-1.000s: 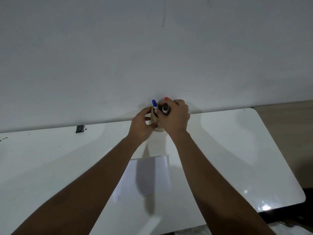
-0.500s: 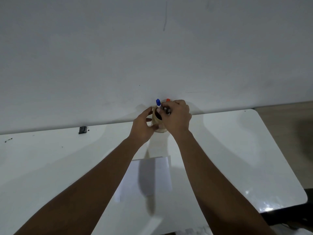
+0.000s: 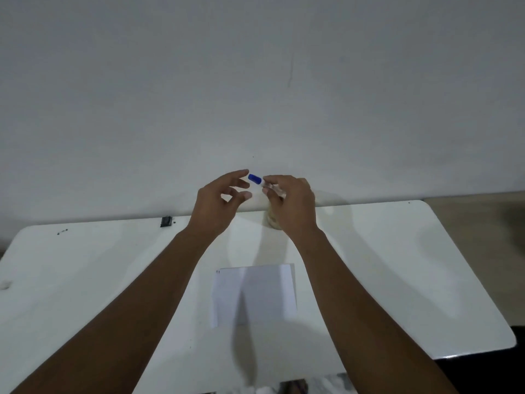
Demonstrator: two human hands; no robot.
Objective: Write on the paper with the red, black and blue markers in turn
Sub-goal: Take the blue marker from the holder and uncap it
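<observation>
My right hand holds the blue marker above the table's far edge, its blue cap pointing left. Just left of that cap, my left hand is open with fingers spread, not touching the cap. A beige pen cup stands on the table below my right hand, mostly hidden by it. The red and black markers are not visible. A white sheet of paper lies flat on the white table between my forearms, with tiny marks at its top left corner.
A pale wall rises right behind the table. A small black object lies at the table's far edge on the left. A few dark specks sit further left. Floor shows past the table's right edge.
My right hand has lifted the blue marker out of the cup. My left hand let go of the cup and opened beside the cap. The camera moved closer.
</observation>
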